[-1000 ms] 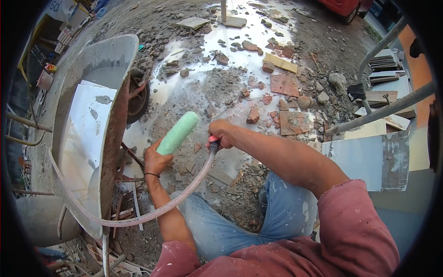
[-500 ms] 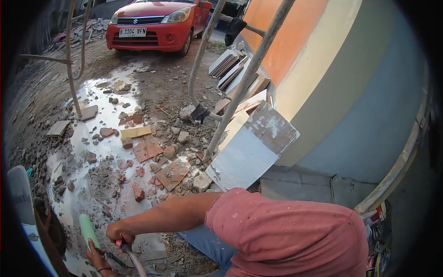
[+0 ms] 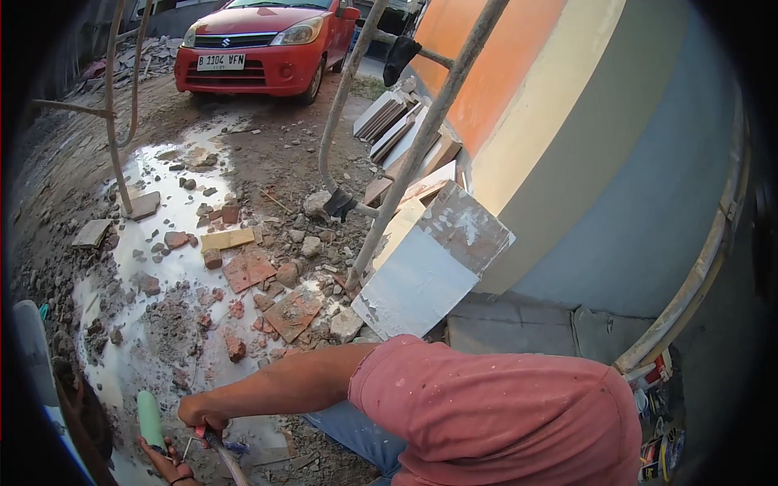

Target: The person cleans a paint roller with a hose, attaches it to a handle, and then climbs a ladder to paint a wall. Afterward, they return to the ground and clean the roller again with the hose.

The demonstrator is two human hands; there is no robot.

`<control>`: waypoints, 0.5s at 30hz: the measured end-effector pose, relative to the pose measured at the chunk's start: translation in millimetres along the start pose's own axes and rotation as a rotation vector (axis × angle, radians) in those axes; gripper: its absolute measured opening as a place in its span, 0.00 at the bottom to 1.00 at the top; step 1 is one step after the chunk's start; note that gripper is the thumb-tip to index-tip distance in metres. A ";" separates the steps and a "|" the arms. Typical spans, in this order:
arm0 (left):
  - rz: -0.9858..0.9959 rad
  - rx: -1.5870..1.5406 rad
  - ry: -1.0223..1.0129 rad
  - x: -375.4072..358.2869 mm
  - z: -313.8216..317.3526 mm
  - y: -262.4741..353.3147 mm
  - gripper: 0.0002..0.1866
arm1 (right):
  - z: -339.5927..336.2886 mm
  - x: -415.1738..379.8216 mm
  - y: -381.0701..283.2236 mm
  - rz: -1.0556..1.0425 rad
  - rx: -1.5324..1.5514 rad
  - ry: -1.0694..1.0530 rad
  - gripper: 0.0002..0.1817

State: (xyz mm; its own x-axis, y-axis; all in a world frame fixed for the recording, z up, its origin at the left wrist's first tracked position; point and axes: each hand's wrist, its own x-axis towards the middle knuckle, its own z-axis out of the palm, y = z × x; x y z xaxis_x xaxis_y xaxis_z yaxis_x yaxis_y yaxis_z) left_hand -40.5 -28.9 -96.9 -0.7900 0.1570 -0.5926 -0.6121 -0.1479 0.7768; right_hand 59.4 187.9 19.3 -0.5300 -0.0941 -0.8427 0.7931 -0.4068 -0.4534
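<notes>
At the lower left, my right hand (image 3: 197,411) is closed around the red end of a hose (image 3: 227,462), and the hose runs down out of the frame. My left hand (image 3: 166,467), with a dark band on its wrist, is just below it at the bottom edge. Its fingers are on the lower end of a pale green roller (image 3: 149,417), which points upward. The two hands are close together. Part of my left palm is cut off from clear view. My right arm in a pink sleeve (image 3: 502,397) crosses the lower frame.
Milky wet ground (image 3: 154,283) with broken bricks and tiles (image 3: 293,313) lies ahead. Scaffold poles (image 3: 429,138) stand over it. A grey-white board (image 3: 417,279) leans near the striped wall (image 3: 567,162). A red car (image 3: 267,49) is parked behind. Paint-stained items lie at the lower right.
The view has shifted slightly, so the scene sits further left. My left hand and the green roller are lower in the frame, and my right hand is still on the hose.
</notes>
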 end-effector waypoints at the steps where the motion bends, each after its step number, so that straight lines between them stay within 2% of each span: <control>1: -0.016 -0.064 0.063 -1.8 2.7 2.9 0.32 | -0.4 6.7 0.6 0.017 -0.020 -0.031 0.09; 5: -0.034 -0.285 -0.048 3.5 0.6 1.3 0.30 | 2.6 13.8 3.9 0.042 -0.035 -0.036 0.10; 7: -0.104 -0.460 -0.095 -22.4 22.6 16.8 0.26 | 0.5 -3.2 1.8 0.036 -0.017 -0.051 0.10; 10: -0.199 -0.574 -0.175 -19.2 26.9 16.3 0.31 | -3.2 0.5 -1.5 0.017 -0.036 -0.071 0.09; 11: -0.233 -0.671 -0.417 -4.3 7.5 7.5 0.34 | -4.0 13.5 0.8 0.007 -0.075 -0.081 0.09; 12: -0.326 -0.790 -0.354 -39.2 32.1 23.4 0.35 | -15.3 80.2 15.4 -0.120 -0.301 -0.203 0.08; 13: -0.461 -0.906 -0.386 -34.7 28.4 20.9 0.38 | -5.3 8.5 -0.9 0.031 -0.053 -0.060 0.07; 14: -0.473 -0.875 -0.436 -34.1 25.2 19.7 0.36 | -3.0 -14.6 -2.3 -0.007 -0.085 -0.048 0.07; 15: -0.368 -0.742 -0.452 -36.1 22.1 20.0 0.30 | -3.5 -8.6 -1.4 0.017 -0.056 -0.063 0.06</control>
State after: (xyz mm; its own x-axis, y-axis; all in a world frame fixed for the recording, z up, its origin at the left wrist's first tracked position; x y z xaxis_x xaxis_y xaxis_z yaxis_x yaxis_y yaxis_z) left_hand -23.5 -15.9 -55.3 -0.5496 0.6585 -0.5141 -0.8091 -0.5729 0.1310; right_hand 63.9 192.4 26.1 -0.5332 -0.1584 -0.8310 0.8165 -0.3535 -0.4566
